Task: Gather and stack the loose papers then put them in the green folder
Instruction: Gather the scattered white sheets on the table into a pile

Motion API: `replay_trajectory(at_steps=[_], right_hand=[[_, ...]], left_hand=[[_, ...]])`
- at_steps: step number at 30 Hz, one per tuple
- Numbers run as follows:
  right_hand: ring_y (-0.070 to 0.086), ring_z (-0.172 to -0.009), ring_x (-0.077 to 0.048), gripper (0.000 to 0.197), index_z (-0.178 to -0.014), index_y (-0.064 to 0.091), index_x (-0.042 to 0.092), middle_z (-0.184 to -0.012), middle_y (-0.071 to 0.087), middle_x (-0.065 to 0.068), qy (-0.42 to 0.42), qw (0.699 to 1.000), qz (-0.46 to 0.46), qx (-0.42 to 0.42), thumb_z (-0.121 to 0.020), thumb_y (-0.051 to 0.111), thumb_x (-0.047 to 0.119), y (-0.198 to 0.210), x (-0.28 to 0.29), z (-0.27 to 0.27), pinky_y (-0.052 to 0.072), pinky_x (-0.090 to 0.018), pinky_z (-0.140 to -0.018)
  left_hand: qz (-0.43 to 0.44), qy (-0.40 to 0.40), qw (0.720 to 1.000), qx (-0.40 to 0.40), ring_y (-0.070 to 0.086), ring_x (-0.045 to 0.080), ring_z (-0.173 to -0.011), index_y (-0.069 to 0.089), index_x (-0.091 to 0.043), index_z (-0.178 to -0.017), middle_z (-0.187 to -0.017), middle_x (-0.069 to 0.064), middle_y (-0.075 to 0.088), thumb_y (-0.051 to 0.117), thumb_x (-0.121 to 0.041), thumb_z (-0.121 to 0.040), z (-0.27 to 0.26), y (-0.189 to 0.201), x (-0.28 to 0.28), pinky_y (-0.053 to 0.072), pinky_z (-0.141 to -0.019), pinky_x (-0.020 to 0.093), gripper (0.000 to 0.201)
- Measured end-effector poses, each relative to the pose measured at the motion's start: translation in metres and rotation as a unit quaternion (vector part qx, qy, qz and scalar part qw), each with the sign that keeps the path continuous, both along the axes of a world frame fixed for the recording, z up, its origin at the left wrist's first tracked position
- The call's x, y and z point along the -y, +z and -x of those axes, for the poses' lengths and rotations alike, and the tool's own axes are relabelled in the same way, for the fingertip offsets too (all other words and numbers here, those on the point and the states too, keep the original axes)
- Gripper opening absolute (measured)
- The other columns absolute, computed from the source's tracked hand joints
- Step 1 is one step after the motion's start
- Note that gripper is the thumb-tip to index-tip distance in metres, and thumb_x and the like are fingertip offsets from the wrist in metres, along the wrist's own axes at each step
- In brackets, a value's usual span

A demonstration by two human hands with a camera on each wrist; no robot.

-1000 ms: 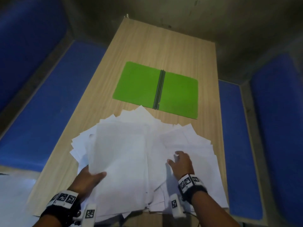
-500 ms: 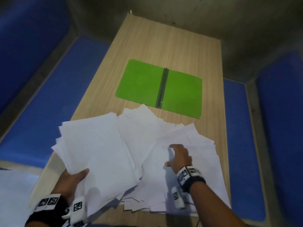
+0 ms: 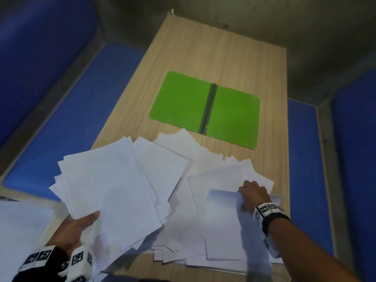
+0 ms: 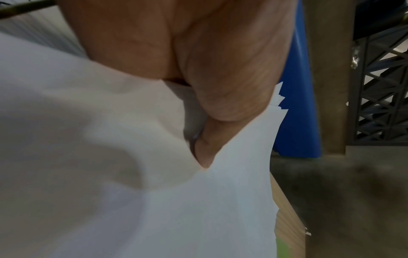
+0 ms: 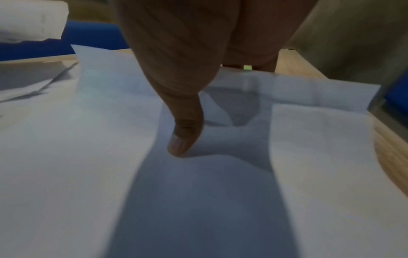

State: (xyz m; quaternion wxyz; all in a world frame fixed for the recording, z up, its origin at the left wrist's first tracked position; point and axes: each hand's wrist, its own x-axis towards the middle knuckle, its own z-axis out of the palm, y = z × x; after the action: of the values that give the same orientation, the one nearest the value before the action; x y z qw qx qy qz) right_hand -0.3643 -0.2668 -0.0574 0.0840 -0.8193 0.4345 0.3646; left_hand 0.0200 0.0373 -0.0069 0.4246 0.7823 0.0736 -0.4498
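Observation:
An open green folder lies flat at the middle of the wooden table. White loose papers are spread over the near end. My left hand grips a thick bundle of sheets at its near corner, thumb on top, raised over the table's left edge. The left wrist view shows that thumb pressed into the bundle. My right hand rests on the right part of the pile and pinches the far edge of one sheet. Its thumb presses on that sheet; the other fingers are hidden.
Blue padded benches run along the left and right of the table. A grey wall closes the far end. A white surface lies at the lower left. Bare wood shows beyond the folder.
My left hand has pulled its bundle to the left, off the middle of the pile. My right hand has slid right and farther out, and one sheet's edge has come up under it.

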Motion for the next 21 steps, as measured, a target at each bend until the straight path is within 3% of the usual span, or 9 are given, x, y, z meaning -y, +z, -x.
replay_trajectory(at_steps=[1,3,6,7,10,13,15,17,21], right_hand=[[0.053,-0.113,-0.028,0.038,-0.112,0.056,0.019,-0.119,0.055,-0.005,-0.022,1.0,-0.015,0.006,-0.076,0.067,0.027,0.002,0.003,0.0,0.044,-0.036,-0.083],[0.061,-0.101,-0.029,0.023,-0.099,0.057,0.019,-0.108,0.063,-0.008,-0.073,0.996,-0.055,0.02,-0.077,0.062,0.023,0.009,0.009,0.0,0.044,-0.031,-0.071],[0.062,-0.089,-0.025,0.016,-0.091,0.065,0.015,-0.1,0.068,-0.007,-0.183,0.975,-0.061,0.11,-0.078,0.069,0.023,0.024,0.019,0.005,0.044,-0.027,-0.069],[0.061,-0.086,-0.024,0.018,-0.092,0.068,0.011,-0.098,0.069,-0.008,-0.227,0.961,-0.057,0.149,-0.078,0.071,0.022,0.027,0.02,0.007,0.043,-0.027,-0.068],[0.061,-0.083,-0.023,0.026,-0.096,0.068,0.008,-0.095,0.069,-0.009,-0.328,0.92,-0.05,0.209,-0.076,0.076,0.022,0.023,0.017,0.01,0.042,-0.026,-0.062],[0.061,-0.099,-0.028,0.063,-0.12,0.059,0.003,-0.119,0.062,-0.015,-0.371,0.914,-0.023,0.16,-0.071,0.08,0.038,0.005,0.005,0.004,0.051,-0.032,-0.075],[0.051,-0.117,-0.036,0.087,-0.132,0.045,0.008,-0.133,0.045,-0.016,-0.407,0.905,0.007,0.122,-0.063,0.084,0.044,-0.002,-0.008,-0.006,0.049,-0.04,-0.083],[0.045,-0.121,-0.039,0.092,-0.131,0.039,0.01,-0.132,0.039,-0.016,-0.448,0.886,0.032,0.119,-0.058,0.088,0.036,-0.007,-0.018,-0.016,0.049,-0.045,-0.084],[0.058,-0.109,-0.037,0.083,-0.127,0.043,0.0,-0.124,0.053,-0.02,-0.515,0.837,0.028,0.184,-0.061,0.089,0.019,-0.01,-0.027,-0.024,0.051,-0.036,-0.08]], left_hand=[[-0.002,0.004,1.0,0.001,0.065,0.013,-0.057,0.061,-0.01,-0.114,-0.054,-0.01,0.07,0.059,-0.006,-0.096,0.001,0.003,0.001,0.044,-0.05,0.035,0.018],[0.009,0.01,1.0,0.001,0.06,0.018,-0.07,0.06,-0.005,-0.121,-0.065,-0.006,0.071,0.061,-0.006,-0.095,0.0,-0.002,-0.003,0.042,-0.056,0.034,0.026],[-0.002,0.01,1.0,0.002,0.057,0.02,-0.075,0.061,-0.003,-0.119,-0.068,-0.005,0.072,0.063,-0.006,-0.094,-0.006,-0.011,-0.008,0.041,-0.059,0.035,0.026],[-0.002,0.012,1.0,-0.003,0.057,0.022,-0.075,0.061,-0.004,-0.118,-0.071,-0.003,0.072,0.063,-0.006,-0.094,-0.007,-0.014,-0.01,0.042,-0.06,0.034,0.025],[-0.001,0.011,1.0,-0.012,0.06,0.027,-0.079,0.063,-0.006,-0.114,-0.104,0.018,0.069,0.065,-0.005,-0.093,-0.011,-0.026,-0.016,0.045,-0.064,0.033,0.021],[0.006,0.006,1.0,-0.023,0.062,0.031,-0.084,0.061,-0.005,-0.12,-0.117,0.021,0.066,0.064,-0.005,-0.093,-0.012,-0.033,-0.018,0.047,-0.067,0.036,0.027],[0.006,0.003,0.999,-0.033,0.063,0.033,-0.088,0.058,-0.004,-0.128,-0.119,0.021,0.066,0.064,-0.005,-0.093,-0.011,-0.036,-0.019,0.049,-0.068,0.038,0.036],[0.005,0.001,0.999,-0.041,0.064,0.034,-0.089,0.058,-0.004,-0.13,-0.113,0.02,0.068,0.064,-0.005,-0.093,-0.011,-0.038,-0.017,0.05,-0.067,0.038,0.037],[0.016,0.006,0.999,-0.033,0.063,0.031,-0.083,0.057,-0.005,-0.127,-0.096,0.014,0.067,0.061,-0.001,-0.094,-0.007,-0.037,-0.012,0.048,-0.065,0.036,0.033]])
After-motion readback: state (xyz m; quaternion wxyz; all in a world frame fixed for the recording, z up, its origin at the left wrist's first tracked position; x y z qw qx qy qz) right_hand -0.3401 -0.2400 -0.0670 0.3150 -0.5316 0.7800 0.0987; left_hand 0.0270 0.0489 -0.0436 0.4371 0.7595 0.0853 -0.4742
